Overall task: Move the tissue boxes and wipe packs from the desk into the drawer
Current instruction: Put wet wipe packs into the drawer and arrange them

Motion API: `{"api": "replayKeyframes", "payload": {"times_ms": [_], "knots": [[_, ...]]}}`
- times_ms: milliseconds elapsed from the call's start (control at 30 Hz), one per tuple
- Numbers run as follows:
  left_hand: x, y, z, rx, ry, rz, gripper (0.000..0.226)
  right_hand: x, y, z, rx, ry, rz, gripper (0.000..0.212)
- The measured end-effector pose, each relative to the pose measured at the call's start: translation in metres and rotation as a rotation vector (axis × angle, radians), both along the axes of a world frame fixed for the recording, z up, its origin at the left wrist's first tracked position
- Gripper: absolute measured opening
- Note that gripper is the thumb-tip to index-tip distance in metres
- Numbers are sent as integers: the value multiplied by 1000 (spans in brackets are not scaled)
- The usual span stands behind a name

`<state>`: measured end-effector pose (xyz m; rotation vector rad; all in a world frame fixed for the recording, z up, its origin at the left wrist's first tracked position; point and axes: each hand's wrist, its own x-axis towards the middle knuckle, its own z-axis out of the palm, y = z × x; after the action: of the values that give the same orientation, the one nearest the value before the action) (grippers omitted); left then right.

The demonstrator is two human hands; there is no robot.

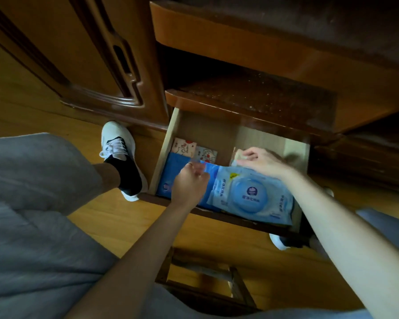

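The open wooden drawer (164,153) holds two patterned tissue boxes (184,146) at the back left and a dark blue pack (171,173) at the front left. A light blue wipe pack (251,194) with a round lid lies across the front right. My left hand (190,180) is over the dark blue pack with curled fingers, pinching the left corner of the wipe pack. My right hand (263,163) grips a pale, blurred pack (236,157) at the wipe pack's far right corner.
The dark desk shelf (251,95) overhangs the drawer's back. A cabinet door (90,65) stands at left. My shoe (122,157) is on the wooden floor beside the drawer's left wall. A wooden stool frame (205,279) sits below the drawer front.
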<state>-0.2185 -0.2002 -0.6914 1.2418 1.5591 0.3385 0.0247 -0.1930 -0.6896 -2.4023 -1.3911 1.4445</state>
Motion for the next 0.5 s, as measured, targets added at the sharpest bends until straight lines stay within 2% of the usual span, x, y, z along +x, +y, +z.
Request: {"api": "replayKeyframes", "payload": {"times_ms": [133,167,233,300,367,433,500], "knots": [[15,-11,-6,-95,61,-203,56,27,-49,6,-122,26,149,53],[18,-14,-7,-133,48,-215,64,30,-54,5,-75,1,143,45],[24,-18,-6,-197,-17,-218,78,34,-56,7,56,-72,124,14],[28,-21,-3,-210,-79,-228,91,35,-55,14,107,-3,142,17],[29,-19,-1,-168,-118,-193,84,34,-56,24,85,112,182,19],[29,-12,-1,-191,-180,-80,61,34,-55,27,87,172,155,15],[29,-7,3,-226,-248,-10,35,35,-49,25,130,246,35,11]]}}
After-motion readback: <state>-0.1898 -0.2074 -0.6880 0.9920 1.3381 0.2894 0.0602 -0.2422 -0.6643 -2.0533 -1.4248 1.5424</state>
